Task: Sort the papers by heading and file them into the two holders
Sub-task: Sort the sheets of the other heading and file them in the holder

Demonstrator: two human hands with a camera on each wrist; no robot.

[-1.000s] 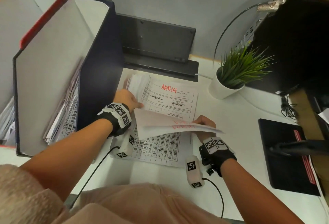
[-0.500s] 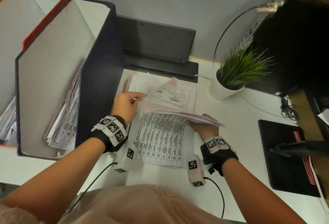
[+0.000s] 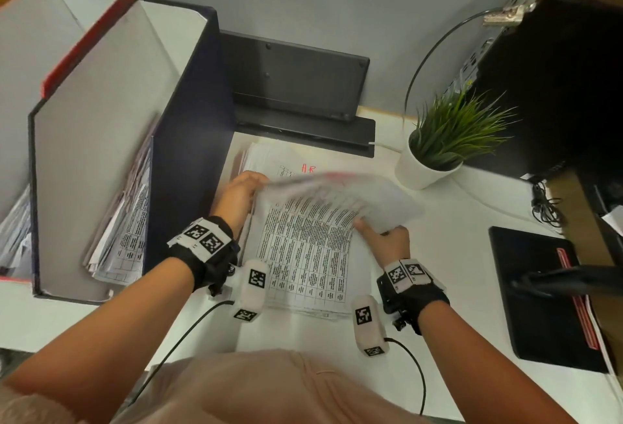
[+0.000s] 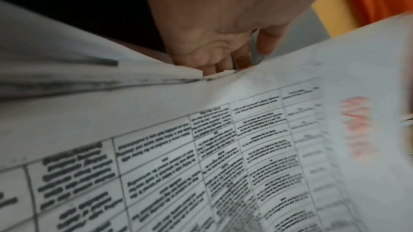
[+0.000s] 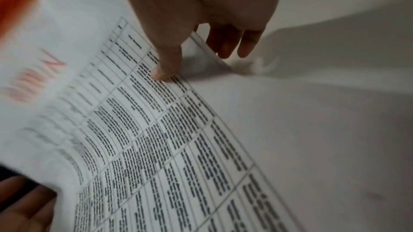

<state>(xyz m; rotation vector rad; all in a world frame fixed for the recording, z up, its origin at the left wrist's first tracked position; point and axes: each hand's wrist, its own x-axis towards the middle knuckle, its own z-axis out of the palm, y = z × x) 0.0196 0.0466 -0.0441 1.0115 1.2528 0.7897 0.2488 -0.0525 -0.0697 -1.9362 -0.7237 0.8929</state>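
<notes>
Above the paper stack on the desk, a printed sheet with a blurred red heading is held up by both hands. My left hand grips its left edge, fingers curled at the paper. My right hand pinches its right edge, thumb on the print and fingers beneath. A red-lettered sheet shows at the stack's far end. The dark blue holder stands left of the stack with filed papers. The red holder stands further left.
A potted plant stands right of the stack. Behind the stack a dark flat device leans against the grey partition. A black pad lies at the right, under dark equipment. Wrist-camera cables run along the desk's near edge.
My left hand left the stack and took the lifted sheet's left edge. The sheet rose and is blurred with motion. A different red heading now shows at the stack's far end.
</notes>
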